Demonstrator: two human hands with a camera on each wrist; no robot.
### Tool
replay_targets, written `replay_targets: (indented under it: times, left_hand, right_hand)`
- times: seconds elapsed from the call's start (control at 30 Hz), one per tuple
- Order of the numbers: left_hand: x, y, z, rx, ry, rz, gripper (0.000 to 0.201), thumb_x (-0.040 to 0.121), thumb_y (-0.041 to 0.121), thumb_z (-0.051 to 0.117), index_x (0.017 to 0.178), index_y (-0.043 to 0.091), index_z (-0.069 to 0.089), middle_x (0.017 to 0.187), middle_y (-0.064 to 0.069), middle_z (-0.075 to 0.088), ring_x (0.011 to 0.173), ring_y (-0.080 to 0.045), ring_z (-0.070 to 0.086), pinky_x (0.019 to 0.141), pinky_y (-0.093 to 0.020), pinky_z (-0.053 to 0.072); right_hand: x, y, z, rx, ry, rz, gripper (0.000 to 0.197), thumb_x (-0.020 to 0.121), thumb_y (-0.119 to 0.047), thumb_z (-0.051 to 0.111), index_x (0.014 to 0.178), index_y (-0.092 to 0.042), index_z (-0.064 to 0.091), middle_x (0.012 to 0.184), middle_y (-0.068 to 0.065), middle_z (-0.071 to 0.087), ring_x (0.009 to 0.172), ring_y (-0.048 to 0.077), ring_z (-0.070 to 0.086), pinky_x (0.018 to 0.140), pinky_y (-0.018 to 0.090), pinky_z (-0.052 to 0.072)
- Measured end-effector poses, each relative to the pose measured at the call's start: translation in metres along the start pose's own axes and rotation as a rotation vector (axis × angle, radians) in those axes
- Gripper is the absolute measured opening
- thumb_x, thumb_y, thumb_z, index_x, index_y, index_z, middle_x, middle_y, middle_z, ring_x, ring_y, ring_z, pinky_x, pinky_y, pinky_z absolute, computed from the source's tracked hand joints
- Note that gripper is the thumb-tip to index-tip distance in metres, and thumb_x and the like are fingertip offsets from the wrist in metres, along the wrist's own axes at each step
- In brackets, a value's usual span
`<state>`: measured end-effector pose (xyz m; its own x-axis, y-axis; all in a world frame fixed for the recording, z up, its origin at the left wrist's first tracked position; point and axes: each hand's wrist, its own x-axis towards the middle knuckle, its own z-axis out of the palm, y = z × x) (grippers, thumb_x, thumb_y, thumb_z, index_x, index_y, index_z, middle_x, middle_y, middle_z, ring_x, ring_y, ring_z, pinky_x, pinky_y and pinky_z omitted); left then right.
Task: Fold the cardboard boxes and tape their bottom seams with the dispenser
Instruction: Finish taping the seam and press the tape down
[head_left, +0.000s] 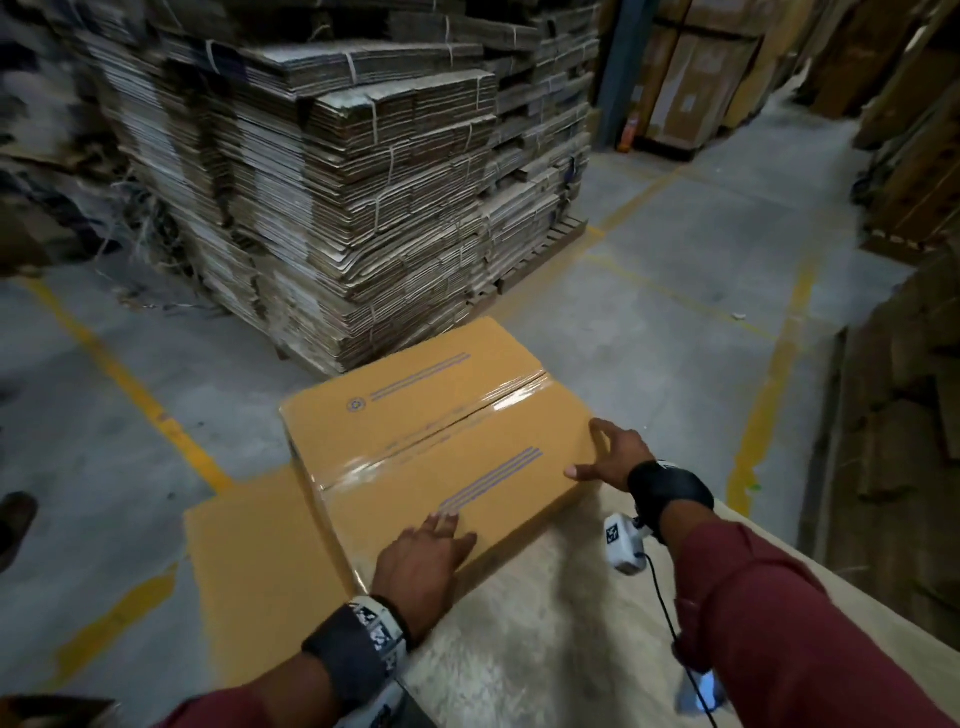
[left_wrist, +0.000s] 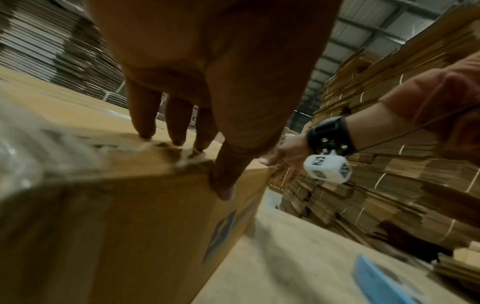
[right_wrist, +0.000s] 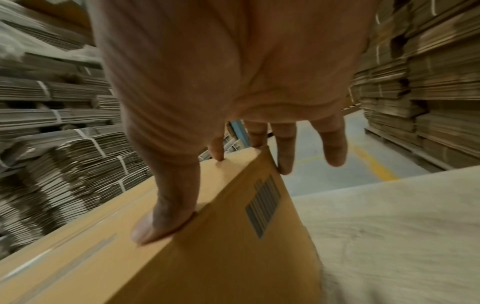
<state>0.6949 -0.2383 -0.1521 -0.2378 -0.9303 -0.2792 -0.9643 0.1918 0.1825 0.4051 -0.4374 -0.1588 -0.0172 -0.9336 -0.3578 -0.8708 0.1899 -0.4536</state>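
left hand (head_left: 423, 558) flat on box (head_left: 415, 410) | right hand (head_left: 605, 457) grips corner

A pale, worn worktop (head_left: 545, 623) is seen at the lower right. A folded cardboard box (head_left: 415, 415), its centre seam taped, is rested on the far edge of the worktop and overhangs it. A blue object (left_wrist: 376, 281), too blurred to identify, lies on the worktop nearer the person. On the grey concrete floor (head_left: 675, 270), marked with yellow lines, a pallet (head_left: 540, 260) is loaded with bundled flat cartons (head_left: 337, 208).
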Motion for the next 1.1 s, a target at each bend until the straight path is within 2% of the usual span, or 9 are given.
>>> replay_targets:
  times: [0.17, 0.3, 0.47, 0.63, 0.73, 0.83, 0.93, 1.0, 1.1]
  left_hand:
    - [0.01, -0.062, -0.005, 0.028, -0.043, -0.038, 0.044, 0.1, 0.036, 0.045, 0.144, 0.041, 0.042, 0.169, 0.004, 0.026, 0.147, -0.028, 0.041, 0.102, -0.044, 0.051]
    - [-0.002, -0.099, -0.004, 0.05, -0.021, 0.021, 0.047, 0.097, 0.03, 0.05, 0.143, 0.042, 0.05, 0.168, 0.009, 0.03, 0.15, -0.02, 0.039, 0.098, -0.042, 0.053]
    - [-0.012, -0.151, 0.005, -0.058, 0.052, 0.056, 0.068, 0.065, 0.015, 0.064, 0.126, 0.045, 0.063, 0.132, 0.006, 0.071, 0.116, -0.028, 0.071, 0.07, -0.042, 0.064]
    - [0.017, -0.163, -0.008, -0.048, 0.084, 0.15, 0.072, 0.068, -0.007, 0.065, 0.126, 0.034, 0.069, 0.142, 0.005, 0.064, 0.131, -0.028, 0.062, 0.085, -0.044, 0.061]
    - [0.038, -0.136, -0.023, -0.043, 0.11, 0.09, 0.052, 0.08, 0.003, 0.06, 0.124, 0.029, 0.069, 0.151, 0.005, 0.056, 0.138, -0.029, 0.054, 0.094, -0.045, 0.056]
    - [0.04, -0.098, -0.016, -0.117, 0.146, 0.016, 0.041, 0.073, 0.023, 0.06, 0.114, 0.025, 0.064, 0.14, -0.009, 0.057, 0.128, -0.038, 0.056, 0.091, -0.049, 0.055]
    - [0.022, -0.045, 0.011, -0.38, 0.075, -0.146, 0.087, 0.074, 0.063, 0.068, 0.151, 0.03, 0.044, 0.166, -0.03, 0.014, 0.155, -0.047, 0.011, 0.123, -0.055, 0.026]
    - [0.01, -0.013, 0.022, -0.517, -0.084, -0.173, 0.127, 0.059, 0.089, 0.065, 0.163, 0.034, 0.018, 0.164, -0.03, -0.025, 0.151, -0.044, -0.029, 0.126, -0.054, 0.0]
    - [0.012, 0.005, 0.023, -0.591, -0.087, -0.177, 0.147, 0.04, 0.108, 0.048, 0.164, 0.039, 0.009, 0.157, -0.024, -0.043, 0.14, -0.038, -0.049, 0.124, -0.055, -0.01]
  right_hand:
    - [-0.033, -0.003, 0.019, -0.345, -0.001, -0.029, 0.076, 0.08, -0.066, 0.07, 0.148, -0.057, 0.035, 0.134, 0.01, 0.043, 0.13, 0.039, 0.046, 0.107, 0.051, 0.044]
    - [-0.061, 0.002, 0.042, -0.165, 0.056, -0.161, 0.054, 0.089, -0.038, 0.074, 0.14, -0.045, 0.057, 0.113, -0.002, 0.043, 0.117, 0.028, 0.059, 0.098, 0.029, 0.045]
    - [-0.136, -0.006, 0.076, -0.204, 0.017, -0.246, 0.04, 0.089, -0.049, 0.069, 0.128, -0.041, 0.068, 0.097, -0.006, 0.053, 0.105, 0.024, 0.064, 0.077, 0.027, 0.043]
    - [-0.2, -0.021, 0.08, -0.022, -0.297, -0.336, 0.028, 0.092, -0.048, 0.072, 0.105, -0.026, 0.082, 0.065, -0.019, 0.067, 0.063, -0.009, 0.06, 0.062, 0.018, 0.041]
    - [-0.176, -0.027, 0.059, 0.074, -0.223, -0.313, 0.031, 0.086, -0.048, 0.079, 0.106, -0.025, 0.081, 0.094, -0.016, 0.076, 0.079, -0.012, 0.064, 0.073, 0.01, 0.046]
    - [-0.128, -0.004, 0.035, 0.017, 0.04, -0.245, 0.04, 0.083, -0.048, 0.08, 0.117, -0.027, 0.077, 0.113, -0.003, 0.073, 0.101, 0.011, 0.068, 0.091, 0.027, 0.051]
    - [-0.081, 0.035, 0.001, -0.072, 0.161, -0.041, 0.084, 0.069, -0.064, 0.084, 0.142, -0.032, 0.058, 0.146, 0.013, 0.051, 0.135, 0.032, 0.049, 0.111, 0.04, 0.042]
    - [-0.062, 0.055, -0.014, -0.114, 0.097, 0.084, 0.117, 0.061, -0.072, 0.084, 0.158, -0.035, 0.031, 0.167, 0.015, 0.016, 0.153, 0.034, 0.02, 0.122, 0.045, 0.025]
    - [-0.043, 0.065, -0.022, -0.076, 0.006, 0.079, 0.141, 0.052, -0.069, 0.089, 0.163, -0.035, 0.008, 0.17, 0.01, -0.013, 0.157, 0.031, -0.001, 0.126, 0.045, 0.014]
